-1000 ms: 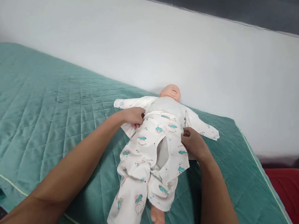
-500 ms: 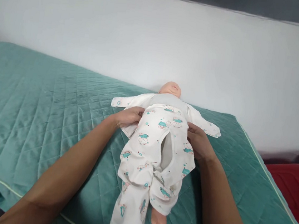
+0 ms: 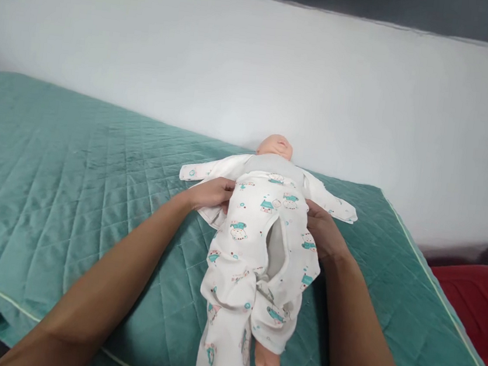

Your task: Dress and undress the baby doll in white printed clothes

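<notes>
The doll (image 3: 276,145) is lying on its back mid-frame on a green quilted cover (image 3: 90,218), wearing printed trousers (image 3: 251,219). The left hand (image 3: 211,193) is touching the trousers' waist at centre-left, the right hand (image 3: 325,231) at centre-right. Fabric is partly hiding the fingertips; whether either is pinching cannot be told.

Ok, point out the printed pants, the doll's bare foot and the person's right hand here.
Printed pants (image 3: 244,259): head view, on the thigh fabric.
Doll's bare foot (image 3: 267,364): head view, middle of its visible part.
Right hand (image 3: 325,230): head view, on the back of the hand.
</notes>
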Motion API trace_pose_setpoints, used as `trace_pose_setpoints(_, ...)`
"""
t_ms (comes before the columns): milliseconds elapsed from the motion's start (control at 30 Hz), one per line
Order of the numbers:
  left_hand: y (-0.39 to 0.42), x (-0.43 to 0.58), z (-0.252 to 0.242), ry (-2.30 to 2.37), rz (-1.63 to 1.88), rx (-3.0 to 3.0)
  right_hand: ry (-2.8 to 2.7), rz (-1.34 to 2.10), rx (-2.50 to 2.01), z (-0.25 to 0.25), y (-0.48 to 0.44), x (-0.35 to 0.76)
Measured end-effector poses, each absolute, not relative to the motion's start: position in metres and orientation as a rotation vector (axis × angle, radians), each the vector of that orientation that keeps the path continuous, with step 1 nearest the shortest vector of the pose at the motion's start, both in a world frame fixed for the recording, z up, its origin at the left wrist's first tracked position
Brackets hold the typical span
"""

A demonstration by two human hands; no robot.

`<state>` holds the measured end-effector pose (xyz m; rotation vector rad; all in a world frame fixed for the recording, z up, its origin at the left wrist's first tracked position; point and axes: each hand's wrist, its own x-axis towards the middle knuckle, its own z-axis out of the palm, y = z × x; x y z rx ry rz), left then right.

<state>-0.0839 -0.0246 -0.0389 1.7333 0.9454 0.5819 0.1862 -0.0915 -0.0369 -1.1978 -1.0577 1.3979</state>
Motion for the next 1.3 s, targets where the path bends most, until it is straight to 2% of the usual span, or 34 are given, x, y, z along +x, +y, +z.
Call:
trace_pose_setpoints(300,-0.027,-0.088,-0.037,1.101,0.589,1.725,-1.229,1.15,-1.316,-0.055,-0.083,0.198)
trace_pose_setpoints(433,-0.026,-0.091,-0.041,1.153,0.901,1.664,-1.18,0.86,-1.386,-0.054,-0.079,0.198)
trace_pose_setpoints(567,-0.028,-0.086,-0.04,1.118,1.231,1.775,-1.22,0.586,-1.273,-0.045,-0.079,0.191)
trace_pose_setpoints(933,-0.022,-0.083,-0.043,0.787,1.023,1.918,-1.549,0.853,-1.25,-0.04,-0.077,0.197)
trace_pose_setpoints(1300,-0.023,-0.079,-0.042,0.87,0.983,1.992,-1.707,0.838,-1.404,-0.028,-0.078,0.188)
